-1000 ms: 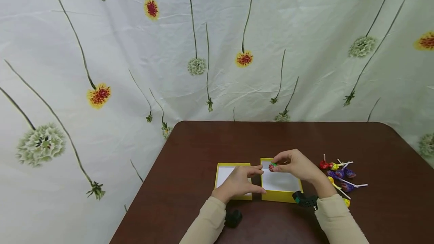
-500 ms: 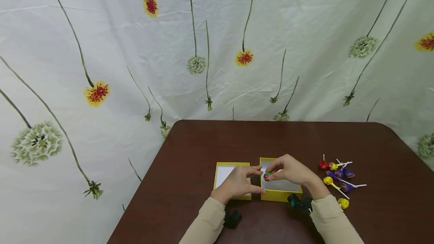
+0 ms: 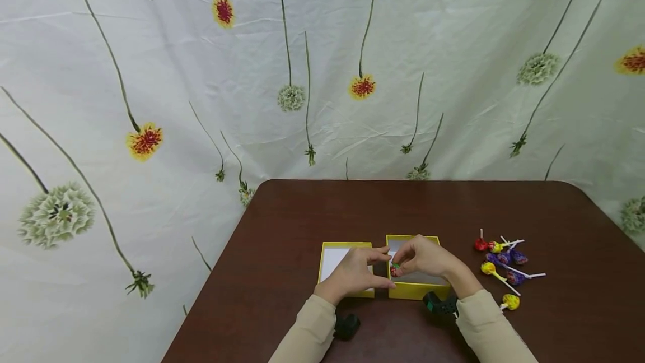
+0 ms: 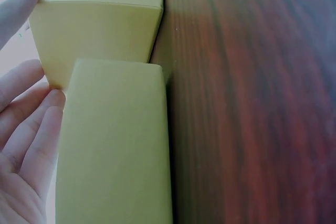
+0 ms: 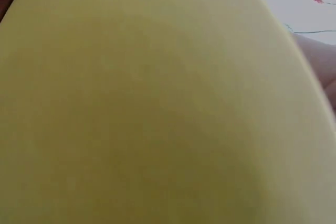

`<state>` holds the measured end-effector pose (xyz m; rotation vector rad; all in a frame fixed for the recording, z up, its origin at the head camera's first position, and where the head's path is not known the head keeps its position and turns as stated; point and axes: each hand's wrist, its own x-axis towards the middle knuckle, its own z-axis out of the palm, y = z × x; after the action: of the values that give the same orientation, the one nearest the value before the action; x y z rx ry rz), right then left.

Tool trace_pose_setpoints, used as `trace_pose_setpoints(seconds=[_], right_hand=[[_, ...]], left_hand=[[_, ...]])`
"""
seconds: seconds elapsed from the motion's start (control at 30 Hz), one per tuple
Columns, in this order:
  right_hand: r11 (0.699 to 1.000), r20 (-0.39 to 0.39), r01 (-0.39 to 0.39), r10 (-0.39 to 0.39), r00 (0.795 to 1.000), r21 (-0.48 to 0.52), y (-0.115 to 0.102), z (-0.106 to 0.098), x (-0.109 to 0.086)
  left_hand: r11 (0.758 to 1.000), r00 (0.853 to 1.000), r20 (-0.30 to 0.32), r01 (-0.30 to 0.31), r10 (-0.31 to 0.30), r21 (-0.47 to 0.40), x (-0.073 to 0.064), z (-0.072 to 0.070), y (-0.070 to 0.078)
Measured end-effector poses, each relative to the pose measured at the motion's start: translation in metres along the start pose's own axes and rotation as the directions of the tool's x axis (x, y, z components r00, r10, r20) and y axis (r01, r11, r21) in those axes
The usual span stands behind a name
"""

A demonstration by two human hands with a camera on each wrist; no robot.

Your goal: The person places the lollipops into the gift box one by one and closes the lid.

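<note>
In the head view my right hand (image 3: 427, 256) reaches down into the right yellow box (image 3: 418, 291). Thumb and fingers pinch a red-and-green lollipop (image 3: 395, 269) near the box's left inner wall; its stick is hidden. My left hand (image 3: 354, 274) arches over the left yellow box (image 3: 326, 250), with thumb and fingers spread, tips at the left side of the right box. The left wrist view shows fairly straight fingers (image 4: 39, 148) touching the box's edge. A blurred yellow box wall (image 5: 152, 98) fills most of the right wrist view.
Several wrapped lollipops lie in a loose group to the right, among them a red one (image 3: 481, 243), a purple one (image 3: 515, 278) and yellow ones, one of them (image 3: 511, 302) nearest the right sleeve. The brown table (image 3: 353, 206) meets a flowered curtain (image 3: 322, 71) behind.
My right hand has moved left and lower into the right box, carrying the red-and-green lollipop. The left hand has stayed in place.
</note>
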<state>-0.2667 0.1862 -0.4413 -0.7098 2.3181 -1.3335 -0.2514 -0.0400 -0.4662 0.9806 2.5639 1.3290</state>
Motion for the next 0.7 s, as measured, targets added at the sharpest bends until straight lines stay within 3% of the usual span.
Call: trace_pose_setpoints(seconds=[0.5,0.7], right_hand=[[0.997,0.033,-0.064,0.063,0.997,0.030,0.006,0.011,0.005],[0.998,0.035,-0.058,0.059,0.998,-0.013,0.008,0.013,0.005]], left_hand=[[0.999,1.000,-0.008,-0.019,0.019,0.035,0.000,-0.001,0.001],[1.000,1.000,0.000,-0.008,0.008,0.029,0.000,0.000,0.002]])
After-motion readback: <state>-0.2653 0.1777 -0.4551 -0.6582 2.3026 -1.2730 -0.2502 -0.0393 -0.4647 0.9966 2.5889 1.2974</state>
